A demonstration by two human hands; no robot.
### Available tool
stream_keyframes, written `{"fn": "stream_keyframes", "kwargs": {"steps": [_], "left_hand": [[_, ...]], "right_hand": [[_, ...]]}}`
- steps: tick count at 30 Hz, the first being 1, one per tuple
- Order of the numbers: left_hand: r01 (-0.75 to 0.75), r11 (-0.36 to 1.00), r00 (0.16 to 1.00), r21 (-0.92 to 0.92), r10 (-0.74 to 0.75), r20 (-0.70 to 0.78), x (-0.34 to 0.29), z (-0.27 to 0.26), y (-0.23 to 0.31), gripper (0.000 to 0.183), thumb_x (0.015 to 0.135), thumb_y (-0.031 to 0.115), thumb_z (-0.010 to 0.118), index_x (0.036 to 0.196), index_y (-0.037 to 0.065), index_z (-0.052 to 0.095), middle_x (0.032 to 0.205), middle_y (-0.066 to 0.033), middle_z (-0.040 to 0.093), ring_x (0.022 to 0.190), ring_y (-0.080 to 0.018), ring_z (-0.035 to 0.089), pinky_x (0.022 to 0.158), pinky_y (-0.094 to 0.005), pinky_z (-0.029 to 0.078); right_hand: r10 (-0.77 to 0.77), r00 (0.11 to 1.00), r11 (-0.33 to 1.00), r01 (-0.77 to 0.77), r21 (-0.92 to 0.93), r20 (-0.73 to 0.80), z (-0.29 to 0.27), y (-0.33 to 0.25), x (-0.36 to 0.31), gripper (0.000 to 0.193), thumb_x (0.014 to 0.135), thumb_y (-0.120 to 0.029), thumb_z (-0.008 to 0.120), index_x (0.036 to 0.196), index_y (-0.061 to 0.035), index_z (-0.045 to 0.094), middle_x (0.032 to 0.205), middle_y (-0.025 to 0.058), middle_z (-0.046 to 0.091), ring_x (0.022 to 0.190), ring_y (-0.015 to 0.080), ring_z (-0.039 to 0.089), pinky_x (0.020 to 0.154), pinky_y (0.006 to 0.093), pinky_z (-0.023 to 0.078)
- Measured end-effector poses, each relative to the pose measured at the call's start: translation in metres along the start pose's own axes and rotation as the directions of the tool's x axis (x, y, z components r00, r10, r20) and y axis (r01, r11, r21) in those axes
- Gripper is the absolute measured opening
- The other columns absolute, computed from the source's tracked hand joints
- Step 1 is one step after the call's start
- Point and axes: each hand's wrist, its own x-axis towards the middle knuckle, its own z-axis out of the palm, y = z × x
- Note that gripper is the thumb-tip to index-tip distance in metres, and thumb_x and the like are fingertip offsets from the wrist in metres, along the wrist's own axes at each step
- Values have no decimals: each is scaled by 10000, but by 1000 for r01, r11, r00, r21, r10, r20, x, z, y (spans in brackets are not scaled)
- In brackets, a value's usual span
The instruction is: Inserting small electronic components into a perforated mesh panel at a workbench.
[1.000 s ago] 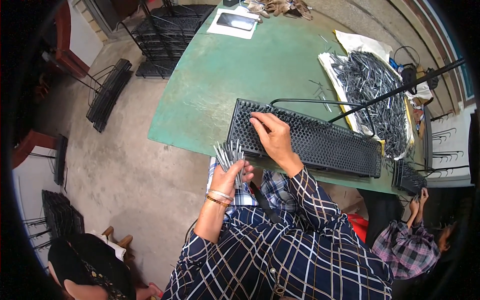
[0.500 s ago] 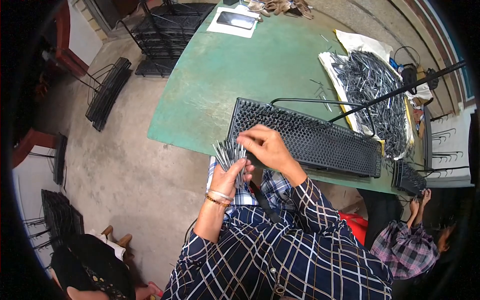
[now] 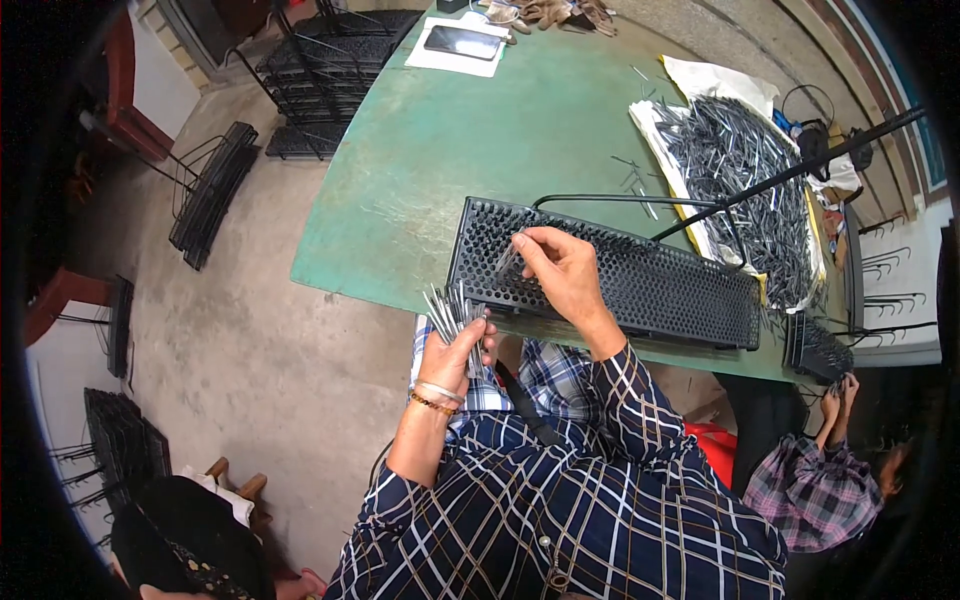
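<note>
My left hand (image 3: 451, 352) is closed round a fanned bundle of thin grey metallic sticks (image 3: 447, 309), just off the table's near edge. Above a long black perforated rack (image 3: 640, 280), my right hand (image 3: 567, 277) pinches a thin grey stick (image 3: 508, 259); I cannot tell if it is more than one. The rack lies on the green table, its surface full of small round holes. Dark stubs stand up from its left part and along its far side. A bent black wire frame (image 3: 620, 199) rises from the rack's far side.
A white sack (image 3: 655, 150) heaped with similar sticks lies at the right. A phone (image 3: 462, 41) rests on paper at the far left of the green table (image 3: 450, 130). More black racks (image 3: 214, 190) stand on the floor. A co-worker's hands (image 3: 840, 394) touch another rack at right.
My right hand has moved from the bundle up and to the right over the rack, with a thin stick between its fingertips. My left hand stays nearly in place with the bundle.
</note>
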Motion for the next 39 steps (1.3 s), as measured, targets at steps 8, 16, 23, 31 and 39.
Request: {"fn": "stream_keyframes", "kwargs": {"steps": [8, 16, 23, 31, 39], "left_hand": [[-36, 982, 996, -185, 21, -82, 5, -2, -1, 207, 903, 207, 582, 1032, 46, 590, 911, -37, 634, 823, -118, 590, 682, -255, 485], [33, 999, 999, -14, -33, 2, -2, -3, 11, 161, 877, 135, 593, 979, 12, 614, 869, -61, 641, 745, -135, 604, 620, -259, 513], [1, 999, 999, 52, -3, 37, -4, 14, 10, 193, 886, 140, 580, 1019, 2, 596, 844, -77, 635, 703, -143, 599, 548, -263, 511], [-9, 996, 1000, 87, 7, 22, 0, 13, 2, 145, 867, 102, 619, 952, -12, 591, 836, -98, 646, 688, -143, 602, 538, -266, 503], [-7, 996, 1000, 84, 7, 1, -1, 15, 3, 142, 869, 113, 626, 952, 11, 571, 830, -82, 632, 670, -127, 581, 530, -257, 494]], "right_hand": [[-751, 477, 329, 870, -368, 456, 14, 11, -50, 251, 716, -123, 700, 938, -21, 647, 908, 78, 635, 719, 197, 602, 615, 307, 457], [-572, 804, 753, 594, -283, 165, 11, 13, -49, 258, 733, -116, 721, 949, 6, 651, 970, 109, 626, 736, 213, 608, 593, 279, 456], [191, 941, 953, -246, 178, 280, 3, 19, -40, 167, 828, -116, 674, 941, 7, 672, 781, 21, 650, 657, 66, 558, 587, 209, 455], [-259, 959, 963, 247, -112, -113, -15, 1, -13, 103, 821, -57, 661, 899, 10, 663, 814, 47, 644, 690, 88, 583, 606, 220, 470], [-511, 857, 825, 471, -313, -57, -2, 15, 7, 98, 785, -47, 662, 866, 1, 635, 831, 112, 638, 742, 261, 622, 642, 327, 493]]}}
